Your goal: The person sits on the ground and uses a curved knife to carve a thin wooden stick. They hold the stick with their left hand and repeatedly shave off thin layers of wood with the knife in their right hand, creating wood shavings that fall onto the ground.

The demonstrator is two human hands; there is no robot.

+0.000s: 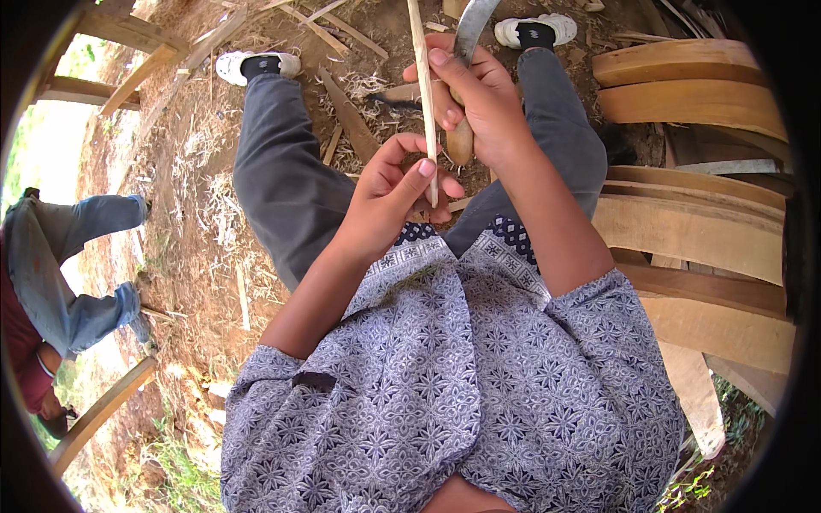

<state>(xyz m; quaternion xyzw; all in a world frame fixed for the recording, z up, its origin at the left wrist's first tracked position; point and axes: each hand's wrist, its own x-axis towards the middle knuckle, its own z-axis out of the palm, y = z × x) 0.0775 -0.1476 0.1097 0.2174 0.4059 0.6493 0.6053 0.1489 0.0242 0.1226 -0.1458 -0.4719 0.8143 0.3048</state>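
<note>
A slim, pale whittled stick stands nearly upright in front of me, its lower end between the thumb and fingers of my left hand. My right hand is closed round a curved knife, much like a sickle. The grey blade of this knife points away from me and runs out of the upper edge. Its wooden handle sticks out below my palm. Fingertips of my right hand reach close behind the stick; whether they touch it I cannot tell.
Wood shavings and offcuts litter the dirt ground between my feet. Curved wooden boards are stacked close on my right, with a metal blade-like strip among them. At far left a person in jeans stands beside a curved plank.
</note>
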